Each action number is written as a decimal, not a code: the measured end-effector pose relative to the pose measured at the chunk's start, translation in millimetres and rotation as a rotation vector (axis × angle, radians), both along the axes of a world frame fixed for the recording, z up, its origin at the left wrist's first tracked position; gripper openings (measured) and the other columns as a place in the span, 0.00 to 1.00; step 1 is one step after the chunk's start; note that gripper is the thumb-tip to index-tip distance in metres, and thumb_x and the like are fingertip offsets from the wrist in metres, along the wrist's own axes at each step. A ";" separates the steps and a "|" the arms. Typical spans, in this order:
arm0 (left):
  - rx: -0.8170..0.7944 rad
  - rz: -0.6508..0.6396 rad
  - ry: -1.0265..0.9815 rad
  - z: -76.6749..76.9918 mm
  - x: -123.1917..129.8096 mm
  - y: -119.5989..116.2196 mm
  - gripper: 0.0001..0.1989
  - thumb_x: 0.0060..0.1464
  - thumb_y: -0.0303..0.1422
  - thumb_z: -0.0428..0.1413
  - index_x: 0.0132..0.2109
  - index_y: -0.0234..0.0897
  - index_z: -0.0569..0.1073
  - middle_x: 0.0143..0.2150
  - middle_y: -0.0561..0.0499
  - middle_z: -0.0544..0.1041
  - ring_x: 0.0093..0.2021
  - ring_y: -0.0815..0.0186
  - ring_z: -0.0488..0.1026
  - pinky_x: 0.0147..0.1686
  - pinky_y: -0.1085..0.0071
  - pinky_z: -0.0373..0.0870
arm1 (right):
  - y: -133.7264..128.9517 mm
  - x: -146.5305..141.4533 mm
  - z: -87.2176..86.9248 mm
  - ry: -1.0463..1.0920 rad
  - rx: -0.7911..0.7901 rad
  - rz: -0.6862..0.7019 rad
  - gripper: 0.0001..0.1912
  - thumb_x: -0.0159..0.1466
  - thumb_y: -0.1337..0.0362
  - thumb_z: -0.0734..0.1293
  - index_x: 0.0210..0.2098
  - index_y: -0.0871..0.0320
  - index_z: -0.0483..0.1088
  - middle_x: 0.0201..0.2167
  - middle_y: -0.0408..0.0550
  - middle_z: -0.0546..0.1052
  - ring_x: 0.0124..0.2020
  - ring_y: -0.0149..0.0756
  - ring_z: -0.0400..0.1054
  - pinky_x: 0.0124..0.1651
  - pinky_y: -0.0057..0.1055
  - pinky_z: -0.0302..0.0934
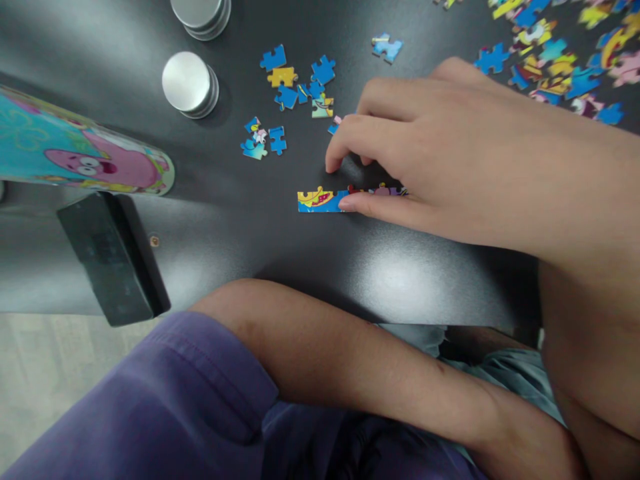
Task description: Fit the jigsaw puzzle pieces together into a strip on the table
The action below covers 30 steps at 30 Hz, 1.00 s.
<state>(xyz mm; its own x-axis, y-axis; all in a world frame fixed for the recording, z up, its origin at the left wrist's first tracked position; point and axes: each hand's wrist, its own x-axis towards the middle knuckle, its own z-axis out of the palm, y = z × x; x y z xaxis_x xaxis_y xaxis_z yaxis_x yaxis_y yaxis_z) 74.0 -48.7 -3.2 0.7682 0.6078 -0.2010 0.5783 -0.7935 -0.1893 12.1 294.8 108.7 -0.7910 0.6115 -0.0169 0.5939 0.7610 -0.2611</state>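
Note:
My right hand (425, 147) reaches in from the right, palm down over the dark table. Its thumb rests on a joined strip of puzzle pieces (315, 203), yellow and blue with a straight lower edge; the hand covers part of the strip's right end. The curled forefinger is apart from the thumb, above the strip, with nothing between them. Beside the fingertips lies a small blue and pink puzzle piece (333, 127), partly hidden. Farther up are several loose blue and yellow puzzle pieces (287, 97). My left hand is out of view.
A heap of puzzle pieces (555, 67) lies at the upper right, one piece (387, 47) apart from it. Silver round tins (186, 81), a cartoon-printed canister (100, 157) and a black phone-like device (114, 260) stand at left. A bare limb (340, 360) crosses below the table edge.

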 end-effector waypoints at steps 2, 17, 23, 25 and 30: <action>-0.006 -0.016 -0.022 -6.3 -5.1 -12.9 0.10 0.54 0.56 0.61 0.28 0.68 0.81 0.34 0.49 0.78 0.33 0.50 0.83 0.12 0.53 0.58 | -0.8 -0.7 1.1 -0.006 -0.004 0.000 0.19 0.86 0.52 0.74 0.71 0.51 0.78 0.70 0.58 0.82 0.70 0.67 0.83 0.70 0.60 0.70; 0.068 -0.172 -0.135 -11.7 -23.7 -37.2 0.14 0.56 0.61 0.58 0.36 0.71 0.87 0.34 0.50 0.80 0.32 0.49 0.82 0.11 0.52 0.56 | -4.1 -2.9 6.9 -0.061 -0.013 -0.018 0.14 0.87 0.54 0.74 0.66 0.53 0.78 0.72 0.61 0.81 0.71 0.67 0.82 0.67 0.57 0.67; 0.022 -0.048 0.028 11.2 -55.1 -22.1 0.08 0.54 0.52 0.64 0.28 0.67 0.81 0.35 0.51 0.81 0.35 0.51 0.86 0.13 0.54 0.63 | -3.6 -1.9 5.8 -0.029 -0.006 -0.005 0.14 0.87 0.55 0.72 0.67 0.53 0.78 0.70 0.61 0.82 0.69 0.66 0.83 0.67 0.57 0.67; 0.014 -0.046 0.021 14.2 -53.6 -22.0 0.08 0.54 0.51 0.64 0.28 0.67 0.82 0.35 0.51 0.81 0.35 0.51 0.86 0.13 0.55 0.64 | -3.1 -0.8 4.7 -0.010 -0.013 0.004 0.15 0.87 0.55 0.73 0.67 0.53 0.79 0.70 0.61 0.82 0.69 0.66 0.83 0.67 0.57 0.67; 0.004 -0.034 0.017 18.4 -49.3 -25.1 0.07 0.54 0.50 0.64 0.28 0.67 0.82 0.36 0.51 0.82 0.36 0.51 0.87 0.13 0.55 0.65 | -2.2 -1.8 3.3 -0.005 -0.010 -0.002 0.15 0.87 0.55 0.74 0.67 0.53 0.79 0.70 0.61 0.82 0.69 0.67 0.83 0.67 0.58 0.68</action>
<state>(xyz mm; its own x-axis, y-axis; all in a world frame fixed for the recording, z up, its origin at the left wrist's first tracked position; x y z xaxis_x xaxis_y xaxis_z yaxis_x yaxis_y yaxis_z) 24.6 -73.8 15.2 0.7851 0.5819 -0.2122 0.5473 -0.8122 -0.2021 10.3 292.6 112.1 -0.7896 0.6130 -0.0269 0.5968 0.7570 -0.2662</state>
